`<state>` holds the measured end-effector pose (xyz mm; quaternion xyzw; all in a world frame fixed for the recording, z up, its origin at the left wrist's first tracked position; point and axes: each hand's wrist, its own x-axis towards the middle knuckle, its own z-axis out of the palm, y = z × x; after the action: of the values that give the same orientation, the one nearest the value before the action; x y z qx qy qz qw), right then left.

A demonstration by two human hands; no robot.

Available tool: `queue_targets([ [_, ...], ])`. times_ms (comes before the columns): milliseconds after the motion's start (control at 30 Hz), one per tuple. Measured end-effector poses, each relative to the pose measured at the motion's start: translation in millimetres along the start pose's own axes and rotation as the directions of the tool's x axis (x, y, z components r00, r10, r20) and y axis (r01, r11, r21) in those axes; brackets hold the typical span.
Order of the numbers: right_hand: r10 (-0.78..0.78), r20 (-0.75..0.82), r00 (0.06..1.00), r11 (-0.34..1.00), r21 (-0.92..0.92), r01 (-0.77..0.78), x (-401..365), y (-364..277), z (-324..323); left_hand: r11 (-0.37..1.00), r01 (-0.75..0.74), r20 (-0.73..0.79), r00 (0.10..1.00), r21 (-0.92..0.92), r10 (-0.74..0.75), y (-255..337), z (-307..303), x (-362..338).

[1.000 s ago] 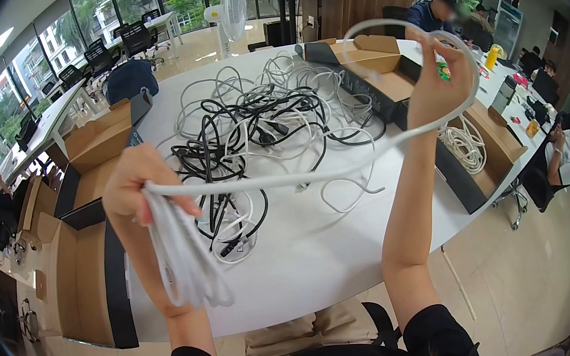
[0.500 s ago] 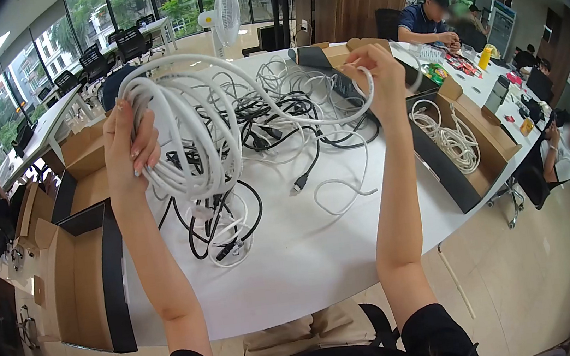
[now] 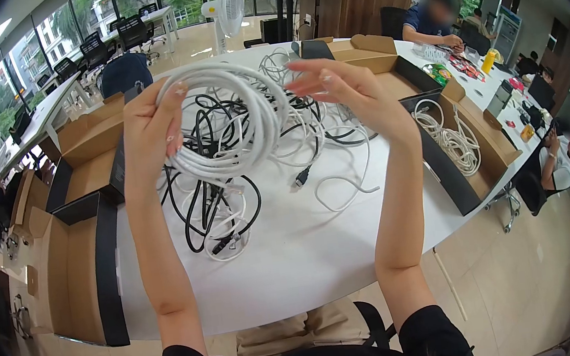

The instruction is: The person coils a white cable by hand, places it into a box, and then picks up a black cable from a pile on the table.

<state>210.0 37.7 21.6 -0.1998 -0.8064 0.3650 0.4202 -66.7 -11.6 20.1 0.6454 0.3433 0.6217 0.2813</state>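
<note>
A thick coil of white cable is held up over the table in my left hand, whose thumb and fingers wrap its left side. My right hand is at the coil's right edge, fingers stretched out and apart. Below and behind the coil lies a tangle of black cables and white cables on the white table. A black plug sticks out of the tangle, beside a loose white cable that curves toward my right forearm.
At the right edge, an open cardboard box holds another white cable coil. A second open box stands behind it. On my left are open black-and-brown boxes. A co-worker sits at the far right, beyond a yellow bottle.
My right hand has let go of the white cable strand it pinched, and its fingers have spread beside the coil. The coil, in my left hand, has turned and now looks rounder.
</note>
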Motion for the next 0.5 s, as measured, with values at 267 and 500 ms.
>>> queue_targets([
  [267, -0.058, -0.237, 0.970, 0.952, 0.280, 0.125, 23, -17, 77, 0.990, -0.100, -0.195, 0.978, -0.100, 0.079, -5, 27, 0],
  [500, -0.055, -0.442, 0.895, 0.830, 0.479, 0.287, 31, 6, 94, 0.924, -0.208, -0.315, 0.943, -0.320, 0.103, -13, 50, -7],
])
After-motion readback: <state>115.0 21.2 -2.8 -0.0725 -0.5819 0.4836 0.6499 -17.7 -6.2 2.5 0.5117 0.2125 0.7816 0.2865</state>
